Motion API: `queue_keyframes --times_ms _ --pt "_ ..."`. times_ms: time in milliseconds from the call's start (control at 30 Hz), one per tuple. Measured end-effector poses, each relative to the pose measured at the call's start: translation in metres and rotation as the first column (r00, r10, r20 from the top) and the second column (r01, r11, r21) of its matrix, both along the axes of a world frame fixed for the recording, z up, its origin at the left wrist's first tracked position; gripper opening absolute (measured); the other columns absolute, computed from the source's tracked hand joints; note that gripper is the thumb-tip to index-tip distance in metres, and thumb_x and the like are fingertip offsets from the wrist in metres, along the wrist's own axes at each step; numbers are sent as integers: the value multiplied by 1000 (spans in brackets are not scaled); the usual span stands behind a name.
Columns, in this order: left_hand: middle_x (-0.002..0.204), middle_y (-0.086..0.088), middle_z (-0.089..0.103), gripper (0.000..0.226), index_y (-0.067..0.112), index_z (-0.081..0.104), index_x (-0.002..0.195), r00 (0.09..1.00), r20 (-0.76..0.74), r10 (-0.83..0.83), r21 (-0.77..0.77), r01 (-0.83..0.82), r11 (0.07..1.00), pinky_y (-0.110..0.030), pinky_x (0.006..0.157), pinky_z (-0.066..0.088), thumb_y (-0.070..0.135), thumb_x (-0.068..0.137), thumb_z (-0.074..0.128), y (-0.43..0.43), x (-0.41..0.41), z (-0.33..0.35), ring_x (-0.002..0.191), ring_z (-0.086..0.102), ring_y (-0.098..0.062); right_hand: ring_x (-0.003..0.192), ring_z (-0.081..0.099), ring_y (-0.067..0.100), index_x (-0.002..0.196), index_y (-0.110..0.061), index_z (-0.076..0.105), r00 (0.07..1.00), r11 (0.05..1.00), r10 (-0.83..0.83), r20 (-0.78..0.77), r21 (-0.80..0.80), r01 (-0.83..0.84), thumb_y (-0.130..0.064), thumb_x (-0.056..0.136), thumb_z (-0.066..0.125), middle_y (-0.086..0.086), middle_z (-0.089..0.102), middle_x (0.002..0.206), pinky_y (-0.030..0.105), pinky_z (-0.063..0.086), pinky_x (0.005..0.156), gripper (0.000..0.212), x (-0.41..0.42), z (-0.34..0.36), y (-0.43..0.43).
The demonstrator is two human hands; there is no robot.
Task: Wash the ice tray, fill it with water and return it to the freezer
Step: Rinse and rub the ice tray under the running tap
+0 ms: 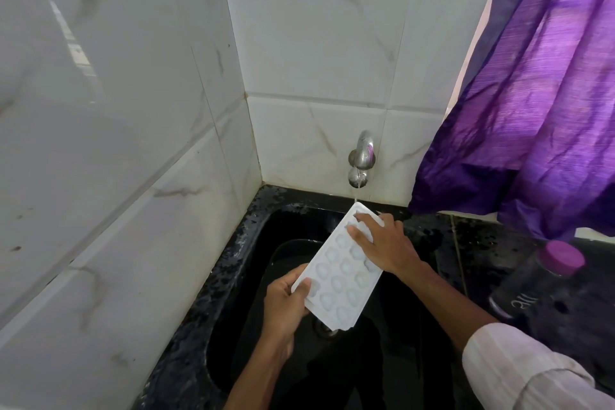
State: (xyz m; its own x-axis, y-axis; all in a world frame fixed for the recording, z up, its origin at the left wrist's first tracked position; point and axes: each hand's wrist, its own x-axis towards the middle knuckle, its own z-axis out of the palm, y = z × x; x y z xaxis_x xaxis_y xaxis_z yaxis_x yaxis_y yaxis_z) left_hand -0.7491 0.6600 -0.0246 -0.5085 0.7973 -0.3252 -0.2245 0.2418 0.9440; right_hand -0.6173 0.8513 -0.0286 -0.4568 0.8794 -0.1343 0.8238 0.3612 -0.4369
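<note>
A white ice tray [339, 271] with several rounded cells is held tilted over the black sink [253, 263], its far end under the wall tap [361, 156]. A thin stream of water falls from the tap onto that far end. My left hand [286, 299] grips the tray's near left corner, thumb on top. My right hand [382, 243] lies on the tray's upper right part, fingers spread over the cells and fingertips touching them.
A dark bottle with a purple cap [539, 280] stands on the black counter to the right. A purple curtain [532, 93] hangs over the counter's back right. White marble tiles [116, 143] close in the left and back. The sink drain [324, 326] lies under the tray.
</note>
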Motion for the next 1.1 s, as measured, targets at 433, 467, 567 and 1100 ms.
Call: queue_keyframes --times_ms 433,467,567,1100 --pt "100 0 79 33 22 77 105 997 71 26 -6 -25 1000 -37 79 63 0 99 53 -3 4 6 94 76 -18 127 38 30 141 -42 38 996 998 39 81 37 -42 -74 92 33 6 37 143 47 38 101 59 1 13 2" --pt "101 0 79 33 22 77 105 997 72 27 -5 -27 1000 -37 79 63 0 99 53 -3 4 7 94 76 -18 127 37 30 142 -42 37 996 999 41 77 28 -44 -72 93 32 7 36 143 47 38 102 58 0 13 3" --pt "102 -1 79 31 20 77 108 996 79 39 -11 -39 999 -38 80 62 1 99 53 -2 2 6 96 76 -19 128 35 31 144 -42 37 996 998 54 66 13 -55 -70 94 32 8 35 142 46 38 104 57 -2 14 4" --pt "104 -1 79 33 19 76 110 996 67 51 -10 -50 999 -40 83 63 0 99 52 -2 0 6 98 75 -19 129 33 30 146 -42 34 995 998 51 86 27 -54 -70 94 28 8 33 143 48 36 105 59 -6 12 4"
